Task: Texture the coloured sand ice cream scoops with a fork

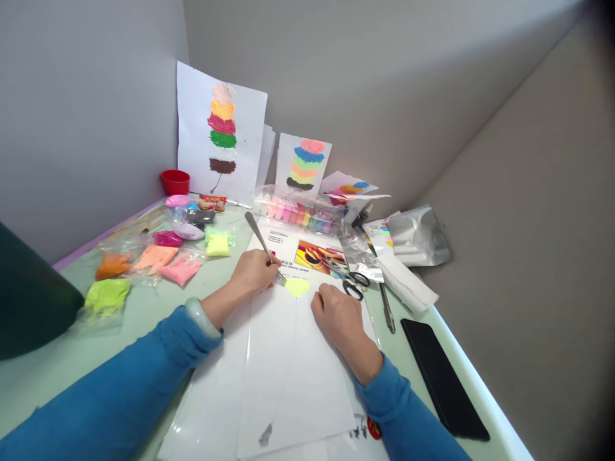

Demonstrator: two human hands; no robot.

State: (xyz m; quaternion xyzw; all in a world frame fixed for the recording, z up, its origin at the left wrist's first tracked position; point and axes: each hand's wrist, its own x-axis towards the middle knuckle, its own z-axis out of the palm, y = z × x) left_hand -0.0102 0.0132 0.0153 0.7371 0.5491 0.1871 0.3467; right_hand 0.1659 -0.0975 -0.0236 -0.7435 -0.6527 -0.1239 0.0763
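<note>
Yellow clay [297, 286] on white paper [293, 358]: left hand [254, 270] pinches fork [263, 246], right hand [339, 315] curled beside.

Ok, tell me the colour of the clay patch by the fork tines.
Yellow-green; the clay patch shows best in the head view.

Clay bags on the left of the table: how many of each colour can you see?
Orange clay bags: 1
Peach clay bags: 1
Pink clay bags: 1
Magenta clay bags: 1
Yellow-green clay bags: 2
Total: 6

Those nearer the red cup overlap too much to count.
</note>
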